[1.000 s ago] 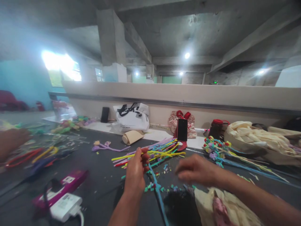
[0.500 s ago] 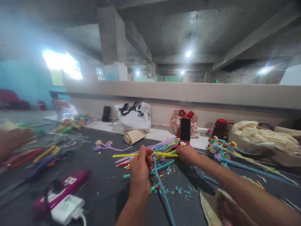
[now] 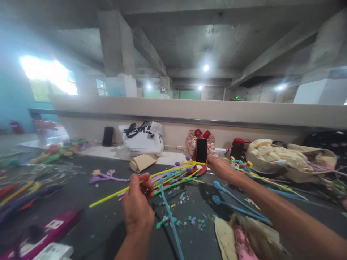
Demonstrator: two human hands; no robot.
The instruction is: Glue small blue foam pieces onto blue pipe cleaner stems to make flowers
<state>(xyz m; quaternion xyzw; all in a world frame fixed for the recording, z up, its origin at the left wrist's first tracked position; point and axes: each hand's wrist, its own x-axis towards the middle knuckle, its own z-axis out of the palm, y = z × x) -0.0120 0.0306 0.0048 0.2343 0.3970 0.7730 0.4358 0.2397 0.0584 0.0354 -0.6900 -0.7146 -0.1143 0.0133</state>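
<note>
A long yellow pipe cleaner (image 3: 110,196) runs slantwise between my hands. My left hand (image 3: 137,207) pinches it partway along, and its near end sticks out to the left. At the far end my right hand (image 3: 221,169) has its fingers closed round the yellow strand, in front of the phone; the fingertips are partly hidden. Beneath the yellow strand lies a bundle of coloured pipe cleaners (image 3: 177,180), in pink, purple, blue and green. One blue pipe cleaner (image 3: 170,215) trails from beside my left hand toward the table's front edge.
Clipped bits (image 3: 200,221) litter the dark table. Blue stems with looped tips (image 3: 230,193) lie under my right forearm. Behind stand a phone (image 3: 201,151), a white bag (image 3: 142,141) and a dark red-lidded jar (image 3: 238,148). A purple power strip (image 3: 58,225) and a cloth (image 3: 226,236) lie in front.
My hands have moved farther apart along the yellow pipe cleaner, the left one leftward, the right one outward. The strand now slants more. The camera view has turned somewhat to the right.
</note>
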